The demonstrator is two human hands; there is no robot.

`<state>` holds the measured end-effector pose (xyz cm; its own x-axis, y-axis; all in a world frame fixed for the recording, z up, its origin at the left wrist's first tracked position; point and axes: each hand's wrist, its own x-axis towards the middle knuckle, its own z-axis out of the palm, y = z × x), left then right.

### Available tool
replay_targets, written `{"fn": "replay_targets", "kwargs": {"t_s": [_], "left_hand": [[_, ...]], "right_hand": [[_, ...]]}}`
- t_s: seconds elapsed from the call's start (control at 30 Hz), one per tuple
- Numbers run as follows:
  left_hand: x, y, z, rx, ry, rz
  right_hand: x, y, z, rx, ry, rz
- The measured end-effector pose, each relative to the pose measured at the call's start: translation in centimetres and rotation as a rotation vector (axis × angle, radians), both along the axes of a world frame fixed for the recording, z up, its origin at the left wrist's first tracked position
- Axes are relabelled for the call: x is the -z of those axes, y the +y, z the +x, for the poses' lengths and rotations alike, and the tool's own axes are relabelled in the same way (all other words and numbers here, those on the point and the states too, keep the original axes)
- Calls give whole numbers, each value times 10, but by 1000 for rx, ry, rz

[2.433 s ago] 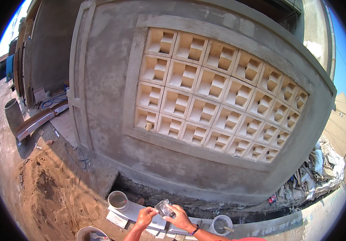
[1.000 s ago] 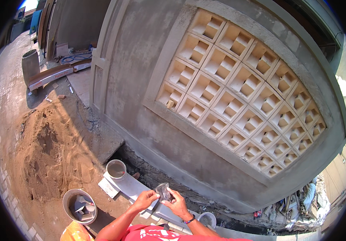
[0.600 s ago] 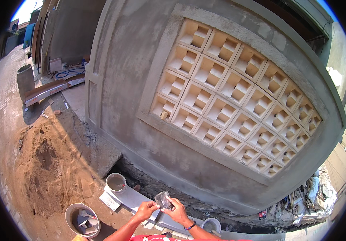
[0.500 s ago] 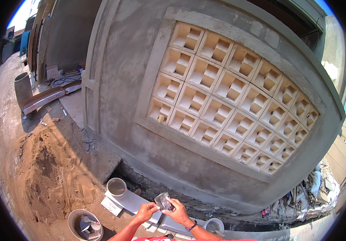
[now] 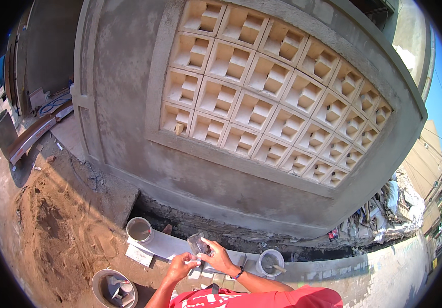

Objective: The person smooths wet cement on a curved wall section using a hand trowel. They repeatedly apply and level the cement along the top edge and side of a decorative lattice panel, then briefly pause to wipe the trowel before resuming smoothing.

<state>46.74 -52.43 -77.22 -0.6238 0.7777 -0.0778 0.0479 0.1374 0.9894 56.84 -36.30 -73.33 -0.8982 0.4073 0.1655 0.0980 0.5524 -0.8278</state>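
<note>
In front of me, my right hand (image 5: 220, 258) grips a small crumpled bag of clear, greyish plastic (image 5: 197, 243); what is inside it I cannot make out. Just below the bag, my left hand (image 5: 181, 265) has its fingers pinched together, with a small pale bit at the fingertips that is too small to name. The two hands are close together, above a pale slab (image 5: 168, 247) that lies along the trench. A dark bracelet circles my right wrist.
A bucket holding trowels (image 5: 95, 283) stands at the lower left. A bucket of grey mix (image 5: 140, 230) and a white bucket with a handled tool (image 5: 270, 263) flank my hands. Beyond the trench (image 5: 180, 226) rises a plastered wall (image 5: 128, 77) with pale vent blocks (image 5: 254, 108). Sand (image 5: 51, 226) is heaped left.
My view has tipped down and shifted right, so more of my red shirt shows. The bag stays in my right hand, and my left fingers remain pinched beside it.
</note>
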Motion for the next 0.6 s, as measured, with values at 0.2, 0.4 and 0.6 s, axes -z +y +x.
{"fn": "replay_targets", "kwargs": {"t_s": [0.2,0.4,0.6], "left_hand": [[12,6,2,-61,121,-34],[-16,5,-3,-28,105,-29],[-3,2,-9,21,3,38]], "right_hand": [[1,0,1,5,-42,13],[-5,2,-4,-41,119,79],[-12,-1,-2,-36,174,77]]}}
